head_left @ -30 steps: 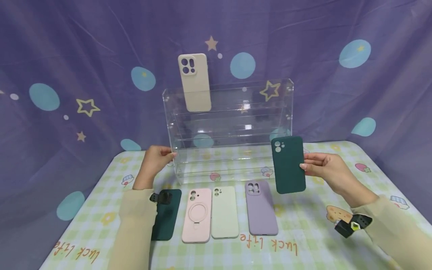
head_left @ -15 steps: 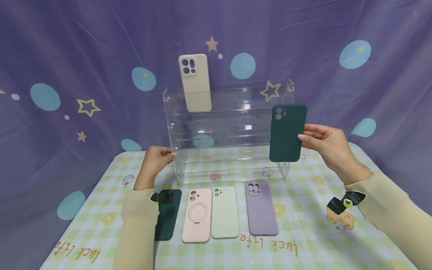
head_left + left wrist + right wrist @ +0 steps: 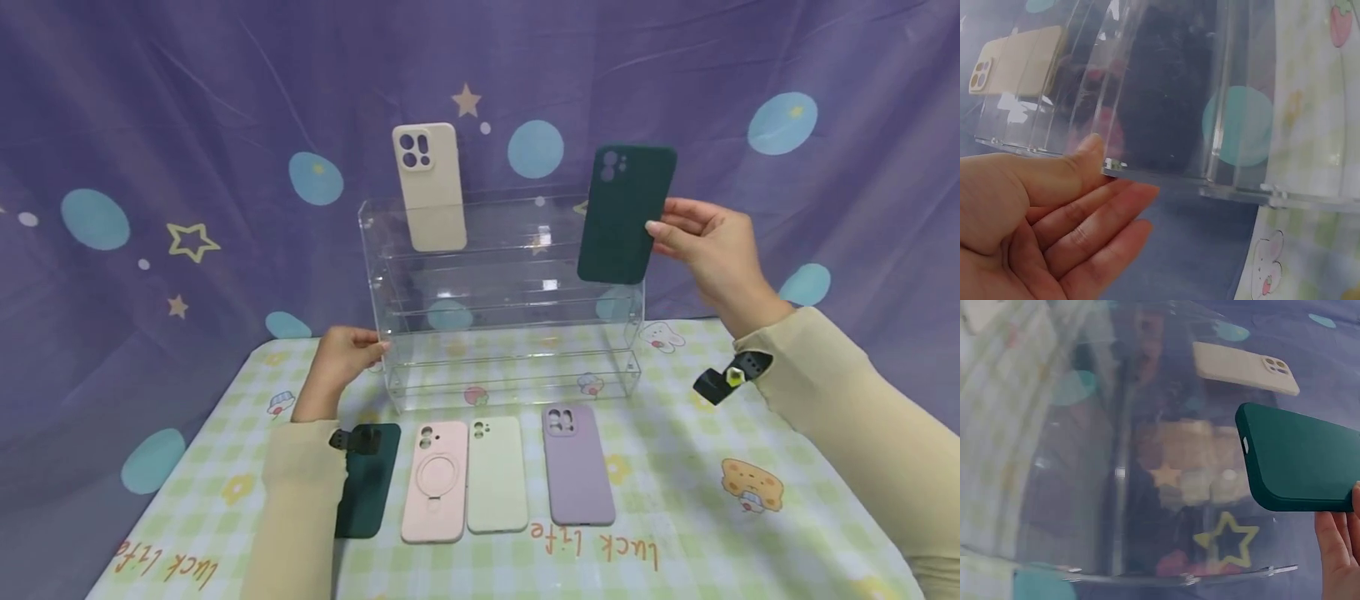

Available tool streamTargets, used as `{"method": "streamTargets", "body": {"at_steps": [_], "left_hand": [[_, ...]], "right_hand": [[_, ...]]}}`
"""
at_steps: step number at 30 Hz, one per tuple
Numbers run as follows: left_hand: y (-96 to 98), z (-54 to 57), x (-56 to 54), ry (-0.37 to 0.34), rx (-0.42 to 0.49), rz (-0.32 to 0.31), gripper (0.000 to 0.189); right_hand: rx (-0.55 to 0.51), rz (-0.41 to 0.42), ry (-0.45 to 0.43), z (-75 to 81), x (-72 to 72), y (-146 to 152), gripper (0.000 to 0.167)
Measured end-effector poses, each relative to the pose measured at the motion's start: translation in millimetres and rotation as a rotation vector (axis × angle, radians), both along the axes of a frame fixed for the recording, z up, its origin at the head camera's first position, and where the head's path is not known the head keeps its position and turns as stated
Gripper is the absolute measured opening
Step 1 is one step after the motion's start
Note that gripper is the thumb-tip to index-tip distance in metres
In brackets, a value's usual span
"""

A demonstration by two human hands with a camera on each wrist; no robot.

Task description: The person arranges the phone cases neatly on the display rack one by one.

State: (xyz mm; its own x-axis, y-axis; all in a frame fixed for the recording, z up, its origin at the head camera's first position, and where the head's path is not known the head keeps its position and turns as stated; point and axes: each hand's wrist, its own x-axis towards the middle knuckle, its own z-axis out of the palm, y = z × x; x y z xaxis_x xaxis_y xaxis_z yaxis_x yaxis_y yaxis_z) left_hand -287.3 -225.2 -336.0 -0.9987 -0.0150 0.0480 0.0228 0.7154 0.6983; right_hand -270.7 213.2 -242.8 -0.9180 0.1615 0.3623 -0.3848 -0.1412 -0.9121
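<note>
My right hand (image 3: 716,250) pinches a dark green phone case (image 3: 626,215) by its right edge, thumb in front and fingers behind. The case is raised in front of the upper right of a clear acrylic stepped rack (image 3: 510,321), leaning slightly to the right. In the right wrist view the green case (image 3: 1304,462) shows its bottom edge with a port slot. At the rack's left side panel, my left hand (image 3: 341,358) holds the edge between thumb and fingers; the left wrist view shows the thumb on the panel. A cream phone case (image 3: 435,192) stands in the top tier, left of centre.
Along the table front lie a second dark green case (image 3: 375,487), partly under the left forearm, a pink case with a ring (image 3: 435,508), a pale green case (image 3: 497,475) and a purple case (image 3: 579,467). A purple curtain (image 3: 225,125) hangs behind the checked tablecloth (image 3: 697,533).
My right hand has lifted the green phone case from low beside the rack's right side to the height of its top tier. The left hand has stayed at the side panel.
</note>
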Motion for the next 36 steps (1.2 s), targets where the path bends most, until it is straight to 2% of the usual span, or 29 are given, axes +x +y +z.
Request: {"method": "streamTargets", "body": {"at_steps": [4,11,18,26,32,36], "left_hand": [[-0.6,-3.7,0.6,0.011,0.004,0.021,0.034],[-1.8,-7.9,0.4,0.016,0.03,0.048,0.037],[-2.5,-6.6,1.8,0.042,0.018,0.05,0.035],[-2.5,-7.1,0.6,0.029,0.054,0.049,0.038],[-1.3,-7.5,0.1,0.022,0.068,0.046,0.038],[-1.0,-9.0,-0.2,0.029,0.062,0.053,0.036]], "right_hand": [[-0.077,0.008,0.036,18.8,-15.0,-10,0.022],[-0.128,0.001,0.049,48.9,-41.8,-22,0.027],[-0.114,-0.015,0.023,70.6,-69.8,-27,0.032],[-0.076,-0.036,-0.039,77.6,-91.7,-39,0.037],[-0.034,-0.013,-0.085,71.7,-100.7,-48,0.041],[0.045,-0.001,-0.123,65.0,-104.6,-53,0.041]]}}
